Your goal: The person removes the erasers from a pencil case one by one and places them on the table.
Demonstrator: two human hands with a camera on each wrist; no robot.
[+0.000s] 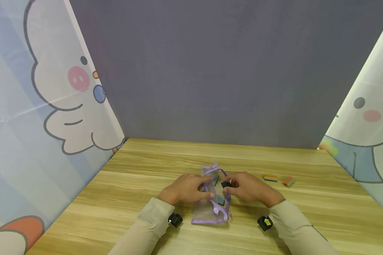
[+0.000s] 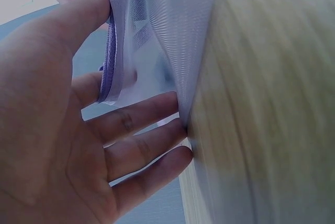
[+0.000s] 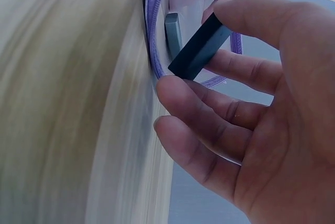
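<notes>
A see-through mesh zip pouch with purple edging lies on the table, its mouth spread apart. My left hand holds the zipper edge between thumb and index finger, the other fingers stretched along the mesh. On the opposite side, my right hand pinches a small black rectangular block by its ends, right at the pouch's mouth. Inside the pouch are a dark grey block and a blue one.
To the right of my right hand, an orange and grey block and an orange and green block lie on the wooden table. A grey panel stands behind; printed cloths hang at both sides.
</notes>
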